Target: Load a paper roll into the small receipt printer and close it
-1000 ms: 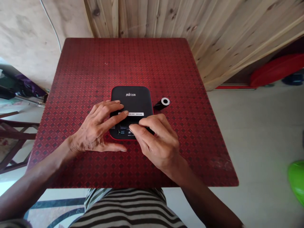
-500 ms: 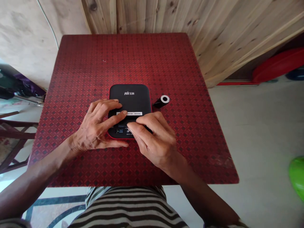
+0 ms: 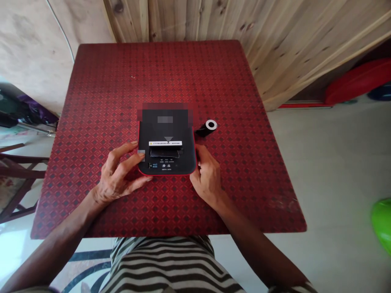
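Observation:
A flat black receipt printer [image 3: 166, 130] with a red rim lies on the table. A white label strip [image 3: 165, 143] runs across its top, above a slot where a dark flap or piece of film [image 3: 165, 153] shows. My left hand [image 3: 121, 173] is at the printer's left front corner, fingers spread, fingertips at the edge and thumb along the front. My right hand [image 3: 207, 175] grips the right front corner, thumb near the front and curled fingers against the side. Just right of the printer lies a black roll [image 3: 207, 128] with a white ring-shaped end.
The table [image 3: 106, 89] has a red patterned cover. Wooden boards [image 3: 183, 20] stand behind it. A wooden chair [image 3: 18, 179] is at the left, and a green object [image 3: 381, 224] sits on the floor at the right.
My right hand has left the slot area and moved right to the printer's side. My left hand has drawn back from the top to the left edge, uncovering the slot and buttons.

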`<state>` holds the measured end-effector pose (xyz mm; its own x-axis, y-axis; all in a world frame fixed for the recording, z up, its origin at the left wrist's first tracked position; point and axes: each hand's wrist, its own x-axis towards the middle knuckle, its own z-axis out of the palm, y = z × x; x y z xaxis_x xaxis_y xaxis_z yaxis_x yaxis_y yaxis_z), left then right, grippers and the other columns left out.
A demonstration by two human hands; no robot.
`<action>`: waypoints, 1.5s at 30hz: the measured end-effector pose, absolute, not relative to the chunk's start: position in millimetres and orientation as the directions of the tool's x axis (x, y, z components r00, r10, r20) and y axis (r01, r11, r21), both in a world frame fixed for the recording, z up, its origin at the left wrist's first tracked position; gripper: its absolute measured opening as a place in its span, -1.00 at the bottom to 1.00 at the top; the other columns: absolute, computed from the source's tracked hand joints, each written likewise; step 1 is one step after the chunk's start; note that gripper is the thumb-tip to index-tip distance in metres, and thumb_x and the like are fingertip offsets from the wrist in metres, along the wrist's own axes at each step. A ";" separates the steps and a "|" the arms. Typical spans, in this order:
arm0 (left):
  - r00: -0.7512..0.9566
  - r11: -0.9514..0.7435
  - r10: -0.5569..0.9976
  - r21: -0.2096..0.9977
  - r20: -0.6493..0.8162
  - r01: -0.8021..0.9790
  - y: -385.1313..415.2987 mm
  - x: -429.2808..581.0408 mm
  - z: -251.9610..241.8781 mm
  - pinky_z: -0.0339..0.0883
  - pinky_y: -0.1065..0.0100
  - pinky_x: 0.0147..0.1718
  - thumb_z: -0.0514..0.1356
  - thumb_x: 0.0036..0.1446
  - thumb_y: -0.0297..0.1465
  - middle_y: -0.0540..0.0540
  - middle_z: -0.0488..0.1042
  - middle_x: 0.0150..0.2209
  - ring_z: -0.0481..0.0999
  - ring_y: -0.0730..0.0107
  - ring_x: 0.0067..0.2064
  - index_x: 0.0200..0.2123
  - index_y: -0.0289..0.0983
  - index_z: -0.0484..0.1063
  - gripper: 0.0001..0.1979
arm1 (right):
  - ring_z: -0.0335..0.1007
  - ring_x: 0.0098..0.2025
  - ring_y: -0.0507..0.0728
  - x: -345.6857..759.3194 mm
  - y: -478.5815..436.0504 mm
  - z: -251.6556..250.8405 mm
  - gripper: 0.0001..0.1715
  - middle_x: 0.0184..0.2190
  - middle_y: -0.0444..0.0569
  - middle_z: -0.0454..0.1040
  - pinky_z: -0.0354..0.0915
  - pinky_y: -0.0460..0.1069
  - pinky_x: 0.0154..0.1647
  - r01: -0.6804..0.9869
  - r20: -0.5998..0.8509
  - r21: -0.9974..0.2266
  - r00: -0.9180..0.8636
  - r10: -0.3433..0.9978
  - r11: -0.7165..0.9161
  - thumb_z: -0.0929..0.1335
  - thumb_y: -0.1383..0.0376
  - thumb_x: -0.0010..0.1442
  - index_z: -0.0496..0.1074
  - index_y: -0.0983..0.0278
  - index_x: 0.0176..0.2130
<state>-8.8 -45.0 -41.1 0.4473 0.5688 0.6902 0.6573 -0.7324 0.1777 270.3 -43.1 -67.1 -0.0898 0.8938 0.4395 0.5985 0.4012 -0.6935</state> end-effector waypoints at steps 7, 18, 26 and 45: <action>0.429 -0.721 0.608 0.238 0.668 0.651 -43.2 -7.7 -41.3 0.70 0.13 0.05 0.45 0.23 -0.13 -0.25 0.42 0.32 0.59 0.05 0.24 0.36 -0.11 0.30 -0.29 | 0.57 -0.11 0.20 269.5 -44.7 -78.3 -0.54 -0.10 0.04 0.52 0.54 0.09 -0.12 0.629 0.483 -0.601 -0.205 0.851 0.492 0.20 0.51 0.30 0.31 0.18 0.12; 0.397 -0.738 0.615 0.321 0.681 0.594 -41.5 -5.3 -42.0 0.68 0.08 0.13 0.50 0.18 -0.20 -0.26 0.42 0.35 0.58 0.02 0.29 0.35 -0.15 0.32 -0.26 | 0.54 -0.24 0.14 267.3 -41.6 -78.2 -0.64 -0.22 -0.05 0.48 0.50 0.00 -0.23 0.662 0.544 -0.531 -0.212 0.812 0.529 0.18 0.49 0.38 0.33 0.16 0.05; 0.390 -0.735 0.619 0.328 0.682 0.594 -42.1 -7.1 -41.2 0.67 0.11 0.14 0.49 0.19 -0.19 -0.28 0.45 0.32 0.60 0.05 0.27 0.32 -0.19 0.35 -0.29 | 0.52 -0.28 0.12 264.9 -42.3 -79.7 -0.65 -0.26 -0.09 0.48 0.48 -0.02 -0.25 0.662 0.561 -0.534 -0.187 0.806 0.526 0.19 0.51 0.38 0.35 0.16 0.02; 0.388 -0.708 0.654 0.346 0.649 0.615 -41.1 -10.0 -43.1 0.71 0.07 0.04 0.46 0.20 -0.11 -0.22 0.49 0.27 0.64 0.09 0.18 0.31 -0.07 0.33 -0.32 | 0.56 -0.20 0.16 268.5 -44.0 -76.3 -0.63 -0.19 -0.05 0.50 0.50 0.04 -0.22 0.631 0.481 -0.603 -0.200 0.853 0.488 0.23 0.49 0.33 0.32 0.15 0.05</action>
<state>-10.0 -41.1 -43.1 0.3882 0.6542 0.6491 0.6150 -0.7085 0.3462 268.5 -44.0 -76.3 -0.1997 0.8534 0.4815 0.6311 0.4879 -0.6030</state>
